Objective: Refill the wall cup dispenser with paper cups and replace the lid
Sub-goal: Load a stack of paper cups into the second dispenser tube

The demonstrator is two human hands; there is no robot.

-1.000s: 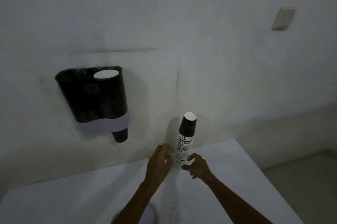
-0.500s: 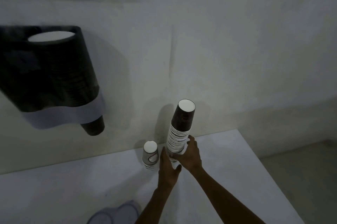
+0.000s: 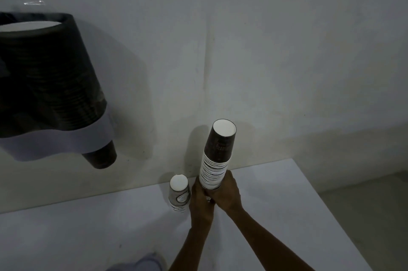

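Reaching forward over the table — left hand and right hand, each grip wrapped round the cup stack

Tall inverted cup stack leans right; short stack at its 9 o'clock; dispenser lidless, loaded, at 10 o'clock.

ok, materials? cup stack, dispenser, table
Cup stack: paper, likely; dark printed walls, thin white rolled rims.
Dispenser: dark see-through plastic, probably; cup ridges show through it, pale matte band below.
Table: smooth white top, maybe laminate; dim light leaves it open.
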